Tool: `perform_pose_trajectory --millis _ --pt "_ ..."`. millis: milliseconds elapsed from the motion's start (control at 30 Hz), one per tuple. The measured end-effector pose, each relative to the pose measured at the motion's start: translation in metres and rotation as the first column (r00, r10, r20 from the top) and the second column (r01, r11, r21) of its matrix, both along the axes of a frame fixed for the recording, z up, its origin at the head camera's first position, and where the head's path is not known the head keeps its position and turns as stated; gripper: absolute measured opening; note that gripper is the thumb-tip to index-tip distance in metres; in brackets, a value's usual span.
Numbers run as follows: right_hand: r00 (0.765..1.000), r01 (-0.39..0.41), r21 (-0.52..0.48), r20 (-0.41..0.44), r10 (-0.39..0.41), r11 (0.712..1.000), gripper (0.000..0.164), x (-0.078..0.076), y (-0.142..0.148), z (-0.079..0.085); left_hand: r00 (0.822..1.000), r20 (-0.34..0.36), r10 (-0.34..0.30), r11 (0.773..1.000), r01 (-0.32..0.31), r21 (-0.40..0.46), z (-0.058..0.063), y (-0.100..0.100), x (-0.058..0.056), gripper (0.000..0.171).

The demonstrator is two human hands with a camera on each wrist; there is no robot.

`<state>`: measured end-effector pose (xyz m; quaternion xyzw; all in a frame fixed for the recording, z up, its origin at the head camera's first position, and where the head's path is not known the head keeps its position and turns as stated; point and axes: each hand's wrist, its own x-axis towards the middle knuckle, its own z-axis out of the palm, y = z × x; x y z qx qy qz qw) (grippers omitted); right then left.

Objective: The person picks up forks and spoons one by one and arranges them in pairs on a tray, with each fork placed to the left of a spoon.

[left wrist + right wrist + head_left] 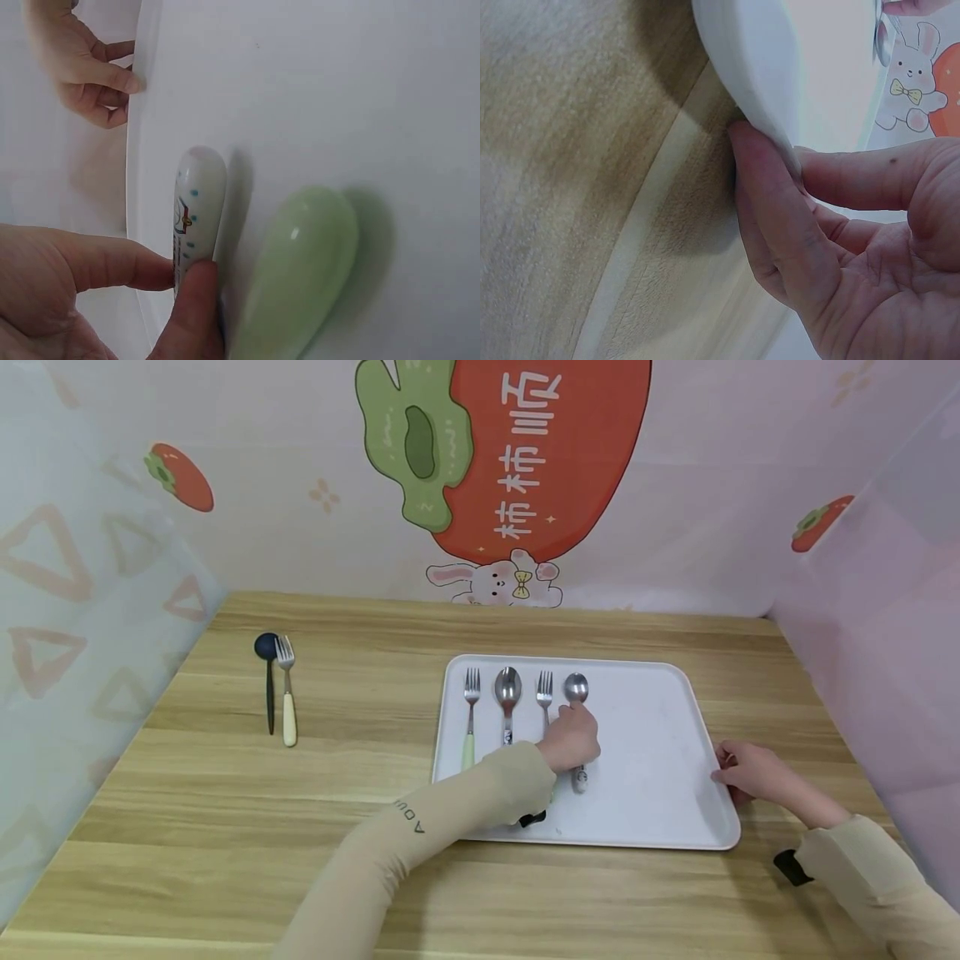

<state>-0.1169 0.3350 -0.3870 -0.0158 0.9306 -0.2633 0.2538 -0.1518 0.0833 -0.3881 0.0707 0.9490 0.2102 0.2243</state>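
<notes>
My left hand (572,742) pinches the patterned white handle of a small spoon (576,687) between thumb and finger. This spoon lies rightmost in a row on the white tray (652,743). Just left of it is a fork (544,687), its handle partly hidden by the hand; a rounded green handle end (307,255) shows beside the spoon in the left wrist view. Farther left lie a larger spoon (507,687) and a green-handled fork (471,693). My right hand (757,772) grips the tray's right rim, thumb above and fingers below in the right wrist view.
At the left of the wooden table (337,827) lie a black spoon (269,685) and a fork with a cream handle (288,693), side by side. A printed backdrop (285,452) rises behind the table and along both sides.
</notes>
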Motion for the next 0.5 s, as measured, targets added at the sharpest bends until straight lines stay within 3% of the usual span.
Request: perform_pose_trajectory --millis 500 --pt "1.0 0.0 0.022 0.022 0.0 1.0 0.014 -0.0002 -0.0004 0.0008 0.999 -0.002 -0.046 0.999 0.046 -0.01 0.0009 0.0021 0.0005 0.035"
